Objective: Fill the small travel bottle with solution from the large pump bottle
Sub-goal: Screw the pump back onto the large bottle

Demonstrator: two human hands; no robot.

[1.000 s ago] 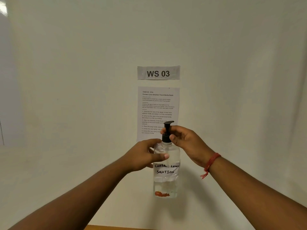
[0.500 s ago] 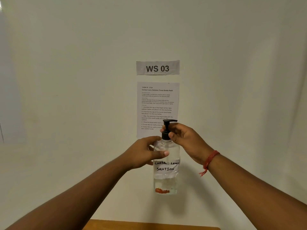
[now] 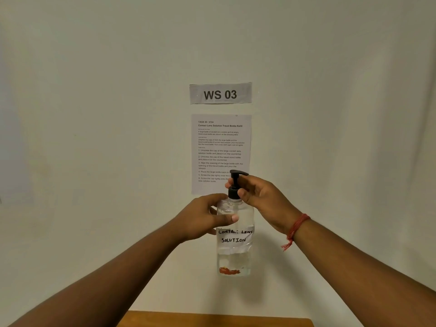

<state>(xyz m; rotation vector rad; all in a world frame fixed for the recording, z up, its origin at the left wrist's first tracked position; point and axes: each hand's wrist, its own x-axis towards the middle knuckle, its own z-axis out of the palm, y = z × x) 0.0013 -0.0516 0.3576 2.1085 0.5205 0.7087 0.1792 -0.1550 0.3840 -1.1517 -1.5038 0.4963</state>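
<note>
Both hands had a grip on the large pump bottle, which was lifted in the air in front of the wall, upright, well above the wooden tabletop; the left hand was curled around the shoulder of the clear body, thumb across the front, and the right hand pinched the black collar of the pump head with thumb and fingers. Clear liquid showed inside the bottle, and a handwritten label read "contact lens solution"; the small travel bottle was not in view.

By my judgement the step in hand was to unscrew the pump; to do it well, the left hand should hold the body firm without squeezing, the right should turn only the collar and not press the nozzle, and the bottle should remain vertical so nothing spills.

Behind were a printed instruction sheet and a sign "WS 03" on the wall; a red thread circled the right wrist.
</note>
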